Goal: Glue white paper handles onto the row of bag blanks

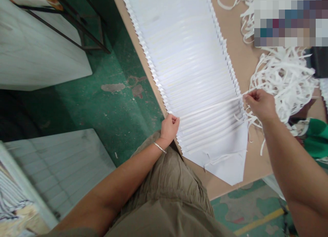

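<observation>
A white strip (210,106) is stretched across a long white pleated sheet (189,52) with notched edges. My left hand (170,127) pinches the strip's left end at the sheet's left edge. At the right edge, my right hand (260,103) is closed on the other end, fingertips together. Below the strip, several parallel folds run across the sheet, and its plain pointed end (230,161) lies toward me with a few loose bits of strip on it.
A tangled heap of white strips (282,79) lies right of the sheet on the brown table (258,161). Green cloth (316,137) is at the right edge. Pale boards (61,161) stand at left above the green floor (102,107).
</observation>
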A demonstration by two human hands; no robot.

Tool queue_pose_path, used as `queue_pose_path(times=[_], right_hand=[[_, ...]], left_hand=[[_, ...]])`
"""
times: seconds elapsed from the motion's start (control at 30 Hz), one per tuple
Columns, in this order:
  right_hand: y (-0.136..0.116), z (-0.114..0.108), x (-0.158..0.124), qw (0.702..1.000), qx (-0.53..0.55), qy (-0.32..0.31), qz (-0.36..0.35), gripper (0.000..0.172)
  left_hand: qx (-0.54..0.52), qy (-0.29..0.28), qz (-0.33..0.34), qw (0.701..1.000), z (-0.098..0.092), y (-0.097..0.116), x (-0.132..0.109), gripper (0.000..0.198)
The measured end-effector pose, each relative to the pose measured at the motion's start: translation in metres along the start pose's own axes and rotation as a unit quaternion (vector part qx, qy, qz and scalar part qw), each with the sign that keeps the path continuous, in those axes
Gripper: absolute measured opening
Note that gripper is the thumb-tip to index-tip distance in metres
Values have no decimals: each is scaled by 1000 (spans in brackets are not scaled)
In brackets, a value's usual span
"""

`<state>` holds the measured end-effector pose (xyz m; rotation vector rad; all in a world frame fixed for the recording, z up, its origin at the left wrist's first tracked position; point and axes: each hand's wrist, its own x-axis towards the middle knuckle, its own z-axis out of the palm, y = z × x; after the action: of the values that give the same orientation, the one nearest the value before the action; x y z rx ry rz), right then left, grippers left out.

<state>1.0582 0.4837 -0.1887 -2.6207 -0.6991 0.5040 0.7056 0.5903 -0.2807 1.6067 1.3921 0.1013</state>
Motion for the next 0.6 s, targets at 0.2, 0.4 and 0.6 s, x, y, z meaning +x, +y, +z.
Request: queue_pose_path(times=[0.2, 0.4, 0.6], right_hand=[[17, 7, 14, 999, -30, -4, -40, 12], [22, 15, 21, 994, -55, 11, -90, 17], [22, 32, 27, 986, -103, 33, -127, 18]], left_hand=[[7, 2, 3, 1000, 0, 1, 1, 18], [68, -1, -1, 998, -2, 7, 0, 18], [75, 7, 1, 997, -4, 10, -2, 10]])
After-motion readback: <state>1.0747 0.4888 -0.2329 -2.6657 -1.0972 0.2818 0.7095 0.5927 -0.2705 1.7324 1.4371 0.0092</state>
